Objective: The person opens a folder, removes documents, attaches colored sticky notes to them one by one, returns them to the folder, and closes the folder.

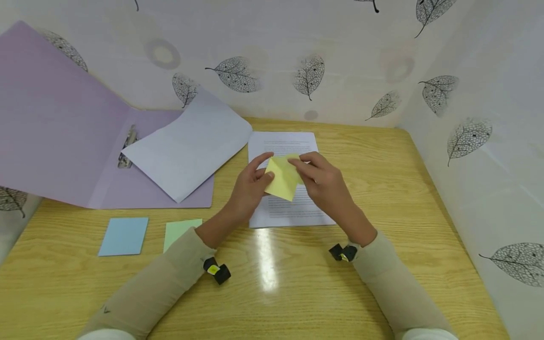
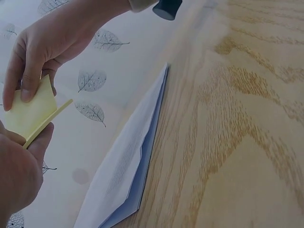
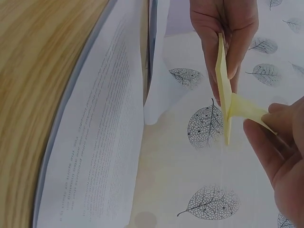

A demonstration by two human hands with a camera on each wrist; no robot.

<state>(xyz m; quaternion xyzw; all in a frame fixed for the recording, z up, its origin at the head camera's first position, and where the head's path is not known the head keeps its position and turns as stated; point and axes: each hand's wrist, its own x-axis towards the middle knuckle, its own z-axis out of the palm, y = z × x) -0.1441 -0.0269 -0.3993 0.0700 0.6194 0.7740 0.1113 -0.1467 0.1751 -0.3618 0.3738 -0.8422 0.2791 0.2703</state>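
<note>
1. Two hands of mine are at work on one yellow pad (image 3: 223,90), held up above the printed pages (image 1: 293,217) on the wooden table (image 1: 382,293).
2. With my left hand (image 1: 248,189) I grip the pad, thumb on one face and fingers behind.
3. With my right hand (image 1: 327,182) I pinch the lifted top sheet (image 3: 248,108) between thumb and fingers; it bends away from the pad and appears joined to it along one part.
4. I judge the step in hand to be peeling this sheet off, partway done.
5. To my mind, the next move calls for a slow, even pull with my right hand, the left holding the pad steady, so the paper neither creases nor tears.
6. Off to my left lie a blue pad (image 1: 123,237) and a green pad (image 1: 180,232), the latter partly hidden by my sleeve (image 1: 170,278).
</note>
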